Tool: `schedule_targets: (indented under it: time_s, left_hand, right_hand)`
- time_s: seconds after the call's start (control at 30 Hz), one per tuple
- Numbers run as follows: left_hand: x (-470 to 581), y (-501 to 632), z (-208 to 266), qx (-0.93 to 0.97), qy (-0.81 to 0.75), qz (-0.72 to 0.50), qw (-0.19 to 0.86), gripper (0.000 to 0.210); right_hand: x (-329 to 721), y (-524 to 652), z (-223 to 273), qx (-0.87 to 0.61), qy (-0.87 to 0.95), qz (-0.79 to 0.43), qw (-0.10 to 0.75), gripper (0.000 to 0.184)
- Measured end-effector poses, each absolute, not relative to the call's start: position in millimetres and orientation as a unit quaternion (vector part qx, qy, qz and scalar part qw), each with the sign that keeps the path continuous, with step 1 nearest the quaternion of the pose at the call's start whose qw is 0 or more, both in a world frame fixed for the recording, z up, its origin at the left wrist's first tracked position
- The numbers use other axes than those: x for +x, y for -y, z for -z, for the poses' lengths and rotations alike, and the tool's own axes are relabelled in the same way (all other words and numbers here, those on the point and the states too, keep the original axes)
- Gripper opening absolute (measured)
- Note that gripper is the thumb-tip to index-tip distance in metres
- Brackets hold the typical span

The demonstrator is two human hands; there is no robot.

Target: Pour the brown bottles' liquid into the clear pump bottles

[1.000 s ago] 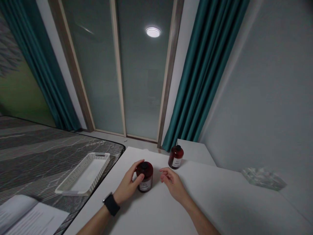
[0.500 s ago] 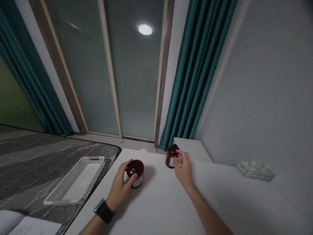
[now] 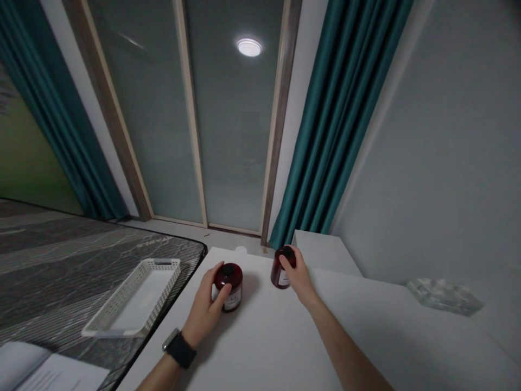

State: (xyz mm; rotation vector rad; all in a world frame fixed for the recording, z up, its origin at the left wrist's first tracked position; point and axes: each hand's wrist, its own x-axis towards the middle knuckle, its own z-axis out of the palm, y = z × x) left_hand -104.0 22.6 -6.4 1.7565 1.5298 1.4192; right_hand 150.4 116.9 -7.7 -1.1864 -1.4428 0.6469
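Observation:
Two dark red-brown bottles with black tops and white labels stand on a white table (image 3: 260,336). My left hand (image 3: 207,301) is wrapped around the left bottle (image 3: 234,284), fingers along its far left side and thumb across its front. A dark watch (image 3: 179,347) is on that wrist. Farther back and to the right, my right hand (image 3: 299,274) grips the other bottle (image 3: 278,275) near its top, with the thumb in front and the fingers behind. This bottle leans slightly; whether its base touches the table is hard to tell.
A white perforated basket (image 3: 90,329) sits on a dark patterned surface (image 3: 44,260) at the left, near an open book (image 3: 61,372). A crumpled clear plastic packet (image 3: 445,296) lies by the wall at the right. Behind the table are a white box-like unit (image 3: 325,250) and a teal curtain (image 3: 325,136).
My right hand has closed more firmly around the right bottle, its thumb now across the front. That bottle has shifted slightly left and nearer. The left hand stays on its bottle; the view has shifted slightly.

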Motion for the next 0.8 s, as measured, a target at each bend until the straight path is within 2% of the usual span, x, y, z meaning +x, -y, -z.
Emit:
schedule_targets:
  time_s: [0.23, 0.4, 0.5, 0.67, 0.8]
  left_hand:
    - [-102.5, -23.2, 6.3, 0.601, -0.531, -0.523, 0.289, 0.049]
    - [-104.8, -21.4, 7.0, 0.614, -0.522, -0.523, 0.277, 0.049]
    - [-107.5, -23.4, 8.0, 0.609, -0.525, -0.528, 0.273, 0.049]
    - [-112.9, -27.7, 9.9, 0.616, -0.517, -0.523, 0.283, 0.051]
    - [-133.1, -27.9, 10.3, 0.659, -0.497, -0.490, 0.280, 0.065]
  right_hand:
    - [92.8, -90.6, 5.1, -0.459, 0.631, -0.301, 0.549, 0.031]
    - [69.5, -73.6, 5.9, -0.422, 0.645, -0.308, 0.557, 0.032]
    - [72.3, -67.5, 6.3, -0.388, 0.668, -0.349, 0.531, 0.034]
    - [97.8, -70.1, 7.0, -0.370, 0.709, -0.418, 0.431, 0.046]
    - [120.8, -83.1, 8.5, -0.342, 0.726, -0.438, 0.405, 0.064]
